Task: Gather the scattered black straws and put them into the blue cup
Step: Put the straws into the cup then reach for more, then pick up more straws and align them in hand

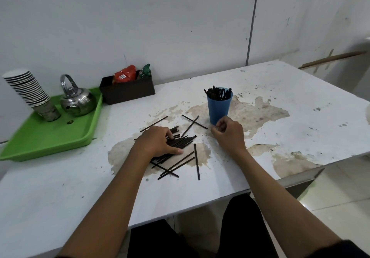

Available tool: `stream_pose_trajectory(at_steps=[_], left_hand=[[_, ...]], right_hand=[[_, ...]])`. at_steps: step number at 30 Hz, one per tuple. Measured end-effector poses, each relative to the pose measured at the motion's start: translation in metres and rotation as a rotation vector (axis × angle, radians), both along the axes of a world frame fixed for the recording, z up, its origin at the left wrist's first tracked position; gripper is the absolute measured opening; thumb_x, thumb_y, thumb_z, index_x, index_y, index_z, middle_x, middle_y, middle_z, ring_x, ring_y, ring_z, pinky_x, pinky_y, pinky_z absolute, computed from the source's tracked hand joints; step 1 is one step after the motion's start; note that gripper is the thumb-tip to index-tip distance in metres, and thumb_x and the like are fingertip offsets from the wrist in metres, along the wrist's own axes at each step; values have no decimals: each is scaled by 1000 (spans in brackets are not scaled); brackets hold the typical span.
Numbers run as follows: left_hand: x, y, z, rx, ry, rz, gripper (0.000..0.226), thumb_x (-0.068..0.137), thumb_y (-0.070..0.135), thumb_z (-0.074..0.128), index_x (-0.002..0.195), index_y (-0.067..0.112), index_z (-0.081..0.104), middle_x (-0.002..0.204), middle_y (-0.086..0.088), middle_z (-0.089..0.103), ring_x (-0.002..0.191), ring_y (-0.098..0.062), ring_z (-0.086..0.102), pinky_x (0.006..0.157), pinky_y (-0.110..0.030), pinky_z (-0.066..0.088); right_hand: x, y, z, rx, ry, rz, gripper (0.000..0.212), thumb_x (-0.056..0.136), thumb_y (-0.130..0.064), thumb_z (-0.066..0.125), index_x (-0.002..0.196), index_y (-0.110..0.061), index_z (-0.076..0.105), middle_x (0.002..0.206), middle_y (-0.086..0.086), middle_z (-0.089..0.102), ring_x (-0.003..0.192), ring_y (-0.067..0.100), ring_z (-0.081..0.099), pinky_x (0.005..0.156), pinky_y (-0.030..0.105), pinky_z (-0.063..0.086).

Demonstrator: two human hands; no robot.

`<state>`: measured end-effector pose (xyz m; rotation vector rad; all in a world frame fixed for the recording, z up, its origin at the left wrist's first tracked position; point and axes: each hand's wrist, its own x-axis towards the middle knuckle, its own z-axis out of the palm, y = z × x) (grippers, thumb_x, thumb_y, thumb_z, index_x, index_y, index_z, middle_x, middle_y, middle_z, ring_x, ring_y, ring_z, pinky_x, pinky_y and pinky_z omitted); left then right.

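Note:
A blue cup (218,107) stands upright on the white table (290,101), holding several black straws on end. More black straws (181,142) lie in a loose pile in front of it, with single ones scattered around. My left hand (158,142) lies on the pile, fingers curled over a bundle and thumb against its near side. My right hand (229,132) hovers just in front of the cup's base, fingers loosely curled, with no straw visible in it. Two crossed straws (193,122) lie between the hands.
At the left, a green tray (50,137) carries a steel kettle (78,99) and a stack of paper cups (30,93). A dark box (128,91) with snack packets stands by the wall. The table's edge runs close on the right and near me.

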<state>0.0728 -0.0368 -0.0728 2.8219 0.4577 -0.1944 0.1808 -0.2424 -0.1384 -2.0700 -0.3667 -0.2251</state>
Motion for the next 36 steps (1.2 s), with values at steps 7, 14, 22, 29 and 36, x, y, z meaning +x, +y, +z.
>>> stream_pose_trajectory(at_steps=[7,14,22,29,36], left_hand=[[6,-3,0,57,-64,-88,55,82,47,76,128,21,62,119,0,66,108,-18,60,87,-29,47],[7,-6,-1,126,-125,-132,34,85,41,74,106,15,67,92,3,56,89,-18,55,62,-26,36],[6,-4,-4,143,-119,-163,39,91,43,66,118,15,64,111,-5,65,97,-21,58,72,-28,38],[7,-1,-5,185,-38,-208,23,100,37,53,102,14,58,102,-7,63,88,-22,58,68,-30,39],[9,11,5,-235,-201,-25,17,104,29,46,97,15,55,89,0,66,78,-16,62,66,-29,44]], right_hand=[[-1,0,2,16,-1,-3,12,78,-8,69,77,-12,58,63,6,61,55,11,49,51,12,35],[0,0,1,29,-8,-11,13,78,-7,68,78,-13,57,61,2,58,53,8,47,52,10,37],[0,0,0,21,-12,-10,12,78,-8,69,80,-12,57,61,2,58,54,7,48,52,11,34],[-1,-1,1,31,-20,-9,15,78,-6,69,80,-13,56,60,-2,55,53,6,46,53,7,37],[0,-1,1,25,-1,-12,13,78,-6,69,81,-12,57,61,-2,56,54,6,46,52,9,37]])
